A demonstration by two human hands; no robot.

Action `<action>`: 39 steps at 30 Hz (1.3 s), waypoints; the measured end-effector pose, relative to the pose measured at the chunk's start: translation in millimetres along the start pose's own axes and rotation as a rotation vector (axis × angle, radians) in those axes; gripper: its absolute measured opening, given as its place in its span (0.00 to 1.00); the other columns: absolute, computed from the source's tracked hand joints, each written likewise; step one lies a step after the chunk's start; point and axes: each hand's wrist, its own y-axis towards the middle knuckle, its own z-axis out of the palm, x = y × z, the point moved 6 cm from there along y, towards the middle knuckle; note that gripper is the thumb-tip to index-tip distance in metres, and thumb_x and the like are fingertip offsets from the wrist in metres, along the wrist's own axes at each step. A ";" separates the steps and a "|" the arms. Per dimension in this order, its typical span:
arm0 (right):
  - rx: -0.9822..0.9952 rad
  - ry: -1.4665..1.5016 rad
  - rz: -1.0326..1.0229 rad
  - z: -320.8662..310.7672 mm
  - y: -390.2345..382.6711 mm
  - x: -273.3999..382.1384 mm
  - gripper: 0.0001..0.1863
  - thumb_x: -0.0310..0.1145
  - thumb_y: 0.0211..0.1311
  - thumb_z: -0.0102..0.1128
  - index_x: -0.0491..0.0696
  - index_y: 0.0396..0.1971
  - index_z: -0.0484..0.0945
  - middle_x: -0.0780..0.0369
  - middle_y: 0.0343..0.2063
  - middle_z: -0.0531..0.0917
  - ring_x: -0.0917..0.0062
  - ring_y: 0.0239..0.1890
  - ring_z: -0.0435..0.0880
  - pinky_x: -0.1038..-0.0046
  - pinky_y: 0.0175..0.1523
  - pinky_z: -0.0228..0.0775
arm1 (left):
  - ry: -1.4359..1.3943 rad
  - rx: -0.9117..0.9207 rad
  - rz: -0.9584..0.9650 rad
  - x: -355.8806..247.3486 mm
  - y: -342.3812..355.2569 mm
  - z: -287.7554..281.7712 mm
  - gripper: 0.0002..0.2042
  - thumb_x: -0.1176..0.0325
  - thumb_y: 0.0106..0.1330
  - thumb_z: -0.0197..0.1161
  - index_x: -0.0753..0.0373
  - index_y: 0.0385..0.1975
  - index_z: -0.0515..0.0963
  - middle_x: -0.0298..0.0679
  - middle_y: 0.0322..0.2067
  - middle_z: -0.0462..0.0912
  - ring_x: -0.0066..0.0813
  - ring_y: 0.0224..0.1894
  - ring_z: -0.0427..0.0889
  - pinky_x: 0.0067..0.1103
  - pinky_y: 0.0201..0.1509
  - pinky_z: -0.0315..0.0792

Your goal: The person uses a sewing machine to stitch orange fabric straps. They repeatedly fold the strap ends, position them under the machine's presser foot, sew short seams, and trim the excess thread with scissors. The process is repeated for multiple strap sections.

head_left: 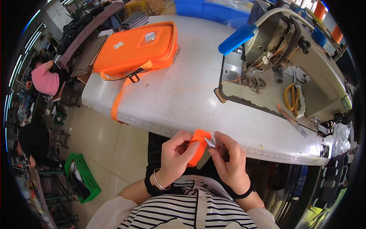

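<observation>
The orange fabric piece [195,150] is resting in the person's grip just off the near edge of the desk [190,110], above the lap [207,170], so the desk is giving it no support. If either pinch were loosening, this piece or the small silvery piece [210,142] could be dropping past that edge to the lap or the floor [114,152]. The likeliest cause would be the shallow hold: mostly fingertips are gripping both, and the silvery piece is looking thin and slick. The two could also be ending up crooked, since the fingers are hiding much of where they are meeting. Toward the desk's left corner, an orange strap [117,107] is hanging over the near edge; a passing left arm [139,191] could be catching it and dragging the orange bag [137,47] along. Toward the right corner, a metal-bladed tool [293,122] is lying bare, and a careless reach could be brushing its blade.

The left hand [176,154] is clamping the orange fabric piece between thumb and bent fingers. The right hand [230,160] is pinching the silvery piece between thumb and index finger, its other fingers curling behind. The hands are facing each other, close but not touching, with both wrists angling inward
</observation>
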 end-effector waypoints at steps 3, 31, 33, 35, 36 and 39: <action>0.033 -0.002 -0.054 2.2 0.8 -0.3 0.23 0.22 0.54 0.65 0.45 0.51 0.73 0.61 0.24 0.77 0.74 0.20 0.77 0.75 0.22 0.69 | -0.050 0.011 -0.029 -2.7 0.5 -0.2 0.06 0.78 0.67 0.58 0.71 0.40 0.78 0.33 0.35 0.76 0.15 0.35 0.73 0.14 0.41 0.68; 0.131 -0.067 -0.033 4.5 7.0 8.2 0.23 0.21 0.53 0.65 0.49 0.51 0.79 0.62 0.23 0.73 0.74 0.20 0.75 0.74 0.24 0.70 | 0.493 0.034 0.269 -29.4 -2.8 6.2 0.06 0.81 0.62 0.60 0.69 0.38 0.79 0.33 0.30 0.75 0.15 0.28 0.71 0.13 0.32 0.65; -0.026 -0.140 -0.006 -8.8 7.5 5.5 0.22 0.19 0.53 0.63 0.48 0.51 0.79 0.61 0.24 0.73 0.73 0.21 0.75 0.75 0.25 0.69 | 0.452 0.057 0.227 -27.6 -2.6 5.7 0.05 0.80 0.63 0.60 0.70 0.37 0.79 0.34 0.30 0.75 0.16 0.29 0.72 0.14 0.33 0.67; -0.203 -0.208 -0.026 -28.0 9.7 3.8 0.23 0.15 0.53 0.60 0.45 0.51 0.79 0.59 0.25 0.74 0.72 0.20 0.72 0.76 0.26 0.67 | 0.342 0.102 0.108 -25.2 -2.3 -1.7 0.05 0.80 0.63 0.60 0.71 0.37 0.78 0.34 0.31 0.75 0.17 0.31 0.73 0.14 0.35 0.68; -0.302 -0.237 -0.041 -41.3 10.9 0.3 0.20 0.15 0.57 0.59 0.43 0.50 0.79 0.59 0.26 0.75 0.74 0.22 0.72 0.77 0.28 0.66 | 0.175 0.045 0.087 -24.3 -1.7 -13.7 0.05 0.80 0.63 0.61 0.71 0.37 0.78 0.33 0.32 0.75 0.18 0.34 0.73 0.15 0.39 0.69; -0.400 -0.316 0.140 -84.5 16.9 -20.4 0.16 0.19 0.62 0.57 0.43 0.50 0.78 0.61 0.27 0.75 0.77 0.27 0.71 0.79 0.34 0.66 | -0.069 -0.324 0.178 -60.1 -5.2 -98.5 0.10 0.76 0.64 0.61 0.65 0.45 0.77 0.42 0.44 0.80 0.22 0.37 0.78 0.19 0.41 0.75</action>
